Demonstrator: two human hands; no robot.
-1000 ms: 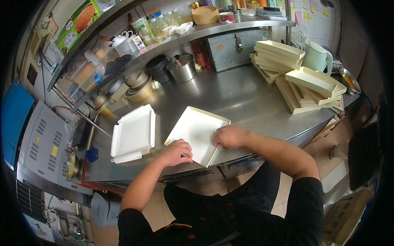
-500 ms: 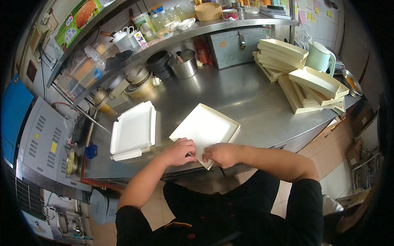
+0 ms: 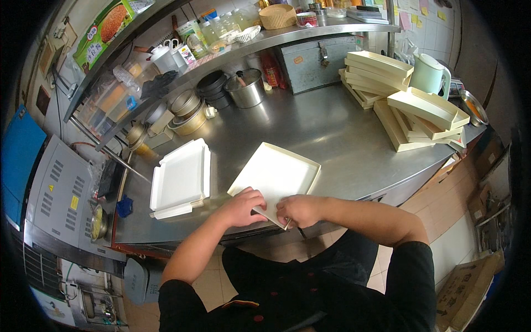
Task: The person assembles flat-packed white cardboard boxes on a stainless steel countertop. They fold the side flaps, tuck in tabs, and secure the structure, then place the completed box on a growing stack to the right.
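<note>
A shallow cream cardboard box tray [image 3: 276, 174] lies turned cornerwise on the steel counter, its near corner at the counter's front edge. My left hand [image 3: 246, 209] is closed on its near left wall, thumb toward the corner. Around the near right corner the fingers of my right hand [image 3: 298, 210] are curled, pinching the wall; the fingertips are partly hidden. To the left rests a pile of flat white box blanks [image 3: 181, 176] with their side flaps partly raised.
Folded cream box trays [image 3: 423, 113] are stacked at the right beside a pale green kettle [image 3: 430, 74]. A grey metal case [image 3: 318, 63] and steel pots [image 3: 245, 91] stand at the back under a loaded shelf [image 3: 287, 34]. A grey machine [image 3: 61, 188] is at the left.
The tray has shifted very slightly under my hands. My right fingers are a little more closed about the near corner; both hands stay on the tray.
</note>
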